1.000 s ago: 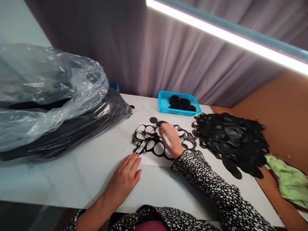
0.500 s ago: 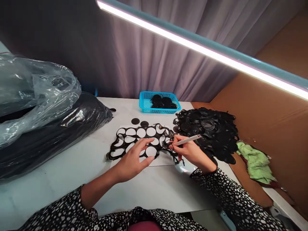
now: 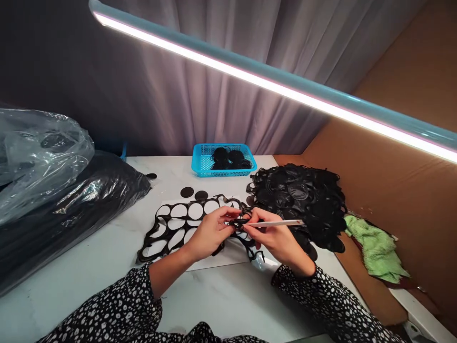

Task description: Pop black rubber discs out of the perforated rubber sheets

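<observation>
A black sheet full of round holes (image 3: 162, 227) lies over white paper on the table. My left hand (image 3: 210, 232) pinches some tangled black strands at the sheet's right part. My right hand (image 3: 276, 238) is closed on a thin whitish stick (image 3: 282, 223), its tip among the same strands, close to my left fingertips. Two black discs (image 3: 187, 192) lie just behind the sheet. A big heap of black pieces (image 3: 300, 195) sits right behind my right hand.
A blue basket (image 3: 200, 174) with black pieces stands at the back. Large plastic bags (image 3: 89, 200) fill the left side. A green cloth (image 3: 378, 250) lies at the right by the brown panel. A lamp tube (image 3: 264, 81) crosses above.
My left hand has moved right and closed on the black strands beside my right fingers. The stick is now nearly level. The camera view has shifted.
</observation>
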The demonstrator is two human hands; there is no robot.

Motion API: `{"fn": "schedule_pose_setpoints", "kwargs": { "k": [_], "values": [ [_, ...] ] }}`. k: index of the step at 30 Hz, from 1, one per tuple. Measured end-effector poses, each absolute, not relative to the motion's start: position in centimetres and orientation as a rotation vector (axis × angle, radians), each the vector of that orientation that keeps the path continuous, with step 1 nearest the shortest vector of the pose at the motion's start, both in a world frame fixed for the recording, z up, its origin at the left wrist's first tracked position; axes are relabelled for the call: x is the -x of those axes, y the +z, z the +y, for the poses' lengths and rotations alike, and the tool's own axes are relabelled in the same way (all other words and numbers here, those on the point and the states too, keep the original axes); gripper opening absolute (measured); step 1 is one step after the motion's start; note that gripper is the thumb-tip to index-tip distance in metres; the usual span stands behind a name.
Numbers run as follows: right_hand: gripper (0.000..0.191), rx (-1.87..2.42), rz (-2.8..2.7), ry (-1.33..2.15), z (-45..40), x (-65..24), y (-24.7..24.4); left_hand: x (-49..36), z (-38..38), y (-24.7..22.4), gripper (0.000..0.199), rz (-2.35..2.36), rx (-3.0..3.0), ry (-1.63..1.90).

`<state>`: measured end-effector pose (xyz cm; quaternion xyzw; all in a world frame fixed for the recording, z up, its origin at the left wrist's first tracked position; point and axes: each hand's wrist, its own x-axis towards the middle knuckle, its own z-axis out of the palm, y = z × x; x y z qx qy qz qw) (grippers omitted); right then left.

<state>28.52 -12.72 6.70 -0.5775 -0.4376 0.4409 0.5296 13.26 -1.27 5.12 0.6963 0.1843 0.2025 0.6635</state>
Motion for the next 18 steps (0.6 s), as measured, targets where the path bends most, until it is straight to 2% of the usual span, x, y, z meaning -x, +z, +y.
{"fn": "schedule_pose_setpoints", "kwargs": {
  "k": [6,9,14,18],
  "values": [
    [0.042,1.081,-0.651,1.305,-11.9,-28.7,6.1,-12.7,0.6,4.8,0.034,0.624,-1.501,0.549],
    [0.040,1.050,-0.607,1.312,-11.4,-28.2,5.9,-12.2,0.8,5.5,0.036,0.566,-1.535,0.508],
    [0.035,1.006,-0.642,1.362,-11.4,-26.9,5.4,-12.1,0.3,6.5,0.059,0.317,-1.386,0.289],
    [0.035,0.935,-0.696,1.485,-11.8,-26.2,5.8,-12.2,0.7,6.0,0.066,0.211,-1.123,0.106]
  ]
}}
